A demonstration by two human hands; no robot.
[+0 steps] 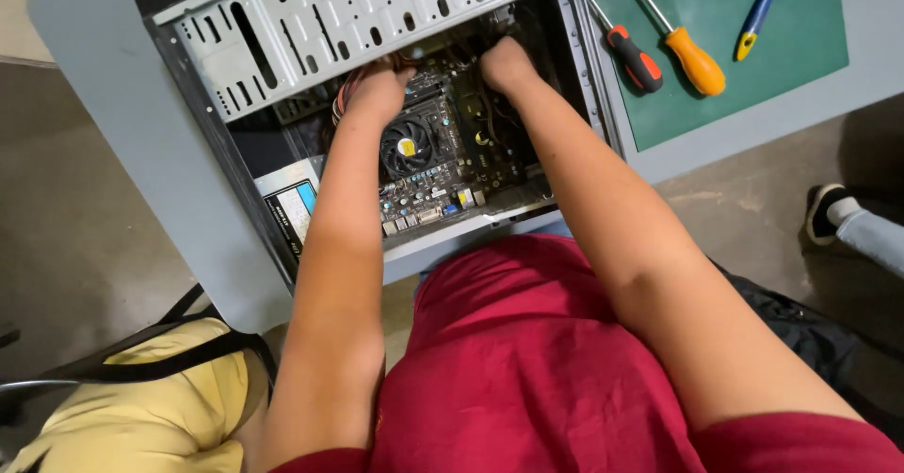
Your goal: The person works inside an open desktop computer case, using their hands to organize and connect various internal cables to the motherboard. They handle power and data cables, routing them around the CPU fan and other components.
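So the grey desk point(122, 134) carried an open computer case point(282, 21) lying on its side, motherboard point(443, 158) facing up. Both hands were deep inside: left hand point(377, 87) by the cable bundle point(350, 82), right hand point(507, 64) at the board's far edge (fingers hidden, so I couldn't tell the grip). Toward the desk's right edge, a green mat point(753, 78) held the orange screwdriver point(695, 59) and red screwdriver point(636, 57).

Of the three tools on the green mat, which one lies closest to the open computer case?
The screwdriver with the red and black handle. It lies right beside the computer case; the orange-handled screwdriver and blue-handled tool lie farther right on the green mat.
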